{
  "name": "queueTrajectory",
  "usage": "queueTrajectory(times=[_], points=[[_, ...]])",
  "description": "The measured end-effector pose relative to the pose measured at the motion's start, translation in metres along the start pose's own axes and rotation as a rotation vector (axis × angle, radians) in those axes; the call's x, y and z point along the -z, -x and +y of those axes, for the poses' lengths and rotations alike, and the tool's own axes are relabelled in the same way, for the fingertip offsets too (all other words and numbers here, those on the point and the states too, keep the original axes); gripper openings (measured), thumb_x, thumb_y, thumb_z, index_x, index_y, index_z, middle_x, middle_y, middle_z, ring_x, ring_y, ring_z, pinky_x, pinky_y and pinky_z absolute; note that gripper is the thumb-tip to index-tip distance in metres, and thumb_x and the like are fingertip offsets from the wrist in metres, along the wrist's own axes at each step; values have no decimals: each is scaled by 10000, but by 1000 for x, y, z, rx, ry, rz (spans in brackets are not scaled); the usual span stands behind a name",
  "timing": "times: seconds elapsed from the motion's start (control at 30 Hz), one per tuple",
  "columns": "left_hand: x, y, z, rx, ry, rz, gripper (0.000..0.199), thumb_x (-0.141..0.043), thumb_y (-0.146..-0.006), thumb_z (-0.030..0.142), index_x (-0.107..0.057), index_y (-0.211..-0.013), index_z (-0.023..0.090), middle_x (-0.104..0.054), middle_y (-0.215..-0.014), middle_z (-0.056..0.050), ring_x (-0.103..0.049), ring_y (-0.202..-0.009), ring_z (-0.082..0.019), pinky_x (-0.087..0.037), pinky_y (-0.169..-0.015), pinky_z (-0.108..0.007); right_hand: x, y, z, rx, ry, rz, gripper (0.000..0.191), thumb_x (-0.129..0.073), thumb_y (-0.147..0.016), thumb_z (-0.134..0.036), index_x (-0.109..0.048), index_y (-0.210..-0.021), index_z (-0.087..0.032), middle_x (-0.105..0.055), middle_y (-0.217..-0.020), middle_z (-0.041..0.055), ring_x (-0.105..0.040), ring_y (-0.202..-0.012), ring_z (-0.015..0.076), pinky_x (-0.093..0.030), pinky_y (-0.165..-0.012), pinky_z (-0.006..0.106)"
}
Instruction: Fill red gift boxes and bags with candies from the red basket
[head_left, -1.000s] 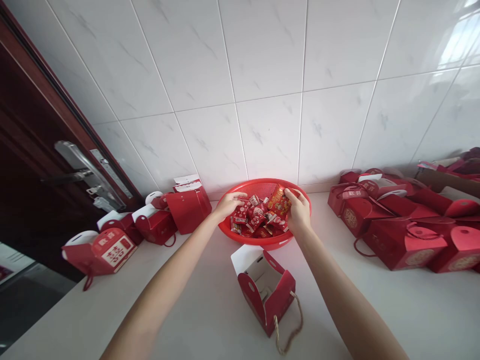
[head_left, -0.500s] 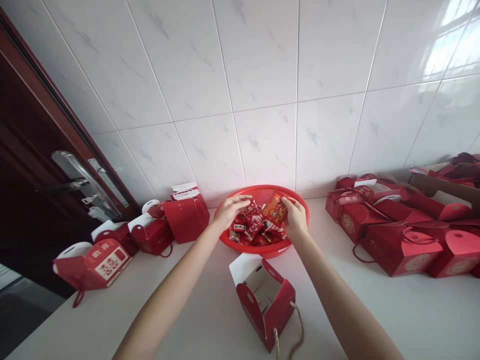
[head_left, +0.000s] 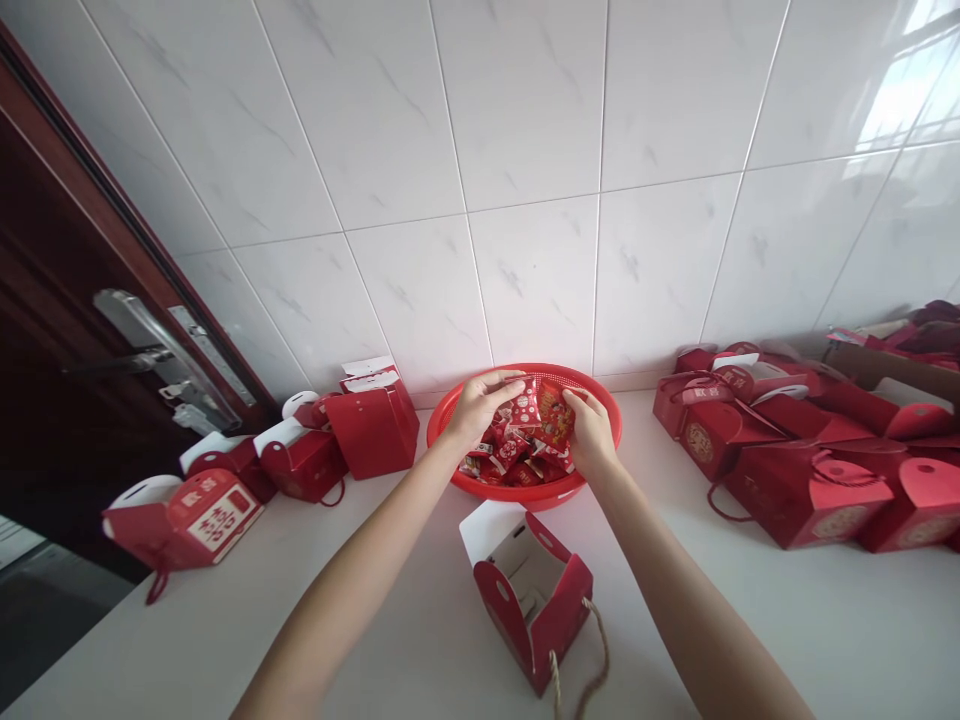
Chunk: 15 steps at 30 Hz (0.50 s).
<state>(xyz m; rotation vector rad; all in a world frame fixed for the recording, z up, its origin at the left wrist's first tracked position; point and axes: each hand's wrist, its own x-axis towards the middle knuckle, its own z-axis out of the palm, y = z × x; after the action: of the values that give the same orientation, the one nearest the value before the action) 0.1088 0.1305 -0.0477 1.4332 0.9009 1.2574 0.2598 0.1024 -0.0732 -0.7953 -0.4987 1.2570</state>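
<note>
My left hand (head_left: 478, 408) pinches a small red candy packet with white dots (head_left: 526, 402) over the basket. Opposite it, my right hand (head_left: 590, 432) grips a red and gold candy packet (head_left: 553, 418) by its right edge. The two packets are close together, the left one partly in front. Below them, the red plastic basket (head_left: 442, 412) holds several wrapped candies (head_left: 517, 452). In front of the basket stands an open red gift box (head_left: 559, 625) with a rope handle, its flaps up and its pale inside showing.
Several red gift boxes (head_left: 304, 462) stand on the left of the white table (head_left: 390, 620), beside a door with a metal handle (head_left: 169, 345). Many more red boxes (head_left: 810, 490) crowd the right side. A tiled wall (head_left: 532, 270) rises behind the basket.
My left hand has raised the dotted packet out of the pile and moved slightly right, towards the other packet. My right hand keeps its packet, which is now tilted and darker.
</note>
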Motion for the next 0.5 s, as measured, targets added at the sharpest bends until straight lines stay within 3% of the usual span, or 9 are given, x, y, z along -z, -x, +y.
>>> queueTrajectory(times=[0.17,0.3,0.4,0.5], points=[[-11,-8,-2,-44,-142,-15,350,-831,-656,381,-769,-923,163,-770,-894,-57,-685,-883,-224,-519,-818,-333,3,1,-1,20,-1,-136,221,-824,-628,-286,-691,-774,-188,-741,-714,15,-709,-681,205,-591,-610,305],[-15,-15,-2,-15,-174,-75,300,-835,-658,353,-778,-882,162,-780,-925,-71,-692,-942,-248,-518,-860,-347,5,2,-1,24,20,-194,348,-889,-543,-210,-683,-822,-182,-756,-754,29,-725,-701,223,-609,-638,339],[-8,-20,-1,39,-197,-135,351,-833,-676,400,-780,-930,164,-781,-972,-82,-701,-939,-246,-523,-864,-350,6,2,0,33,33,-185,349,-887,-542,-182,-678,-821,-178,-757,-755,33,-730,-698,225,-616,-624,336],[9,-24,-2,94,-244,-147,417,-718,-793,524,-763,-1022,178,-768,-1055,-94,-707,-922,-229,-531,-825,-336,6,2,0,48,22,-151,317,-865,-563,-179,-669,-812,-183,-761,-764,36,-727,-684,220,-619,-595,330]])
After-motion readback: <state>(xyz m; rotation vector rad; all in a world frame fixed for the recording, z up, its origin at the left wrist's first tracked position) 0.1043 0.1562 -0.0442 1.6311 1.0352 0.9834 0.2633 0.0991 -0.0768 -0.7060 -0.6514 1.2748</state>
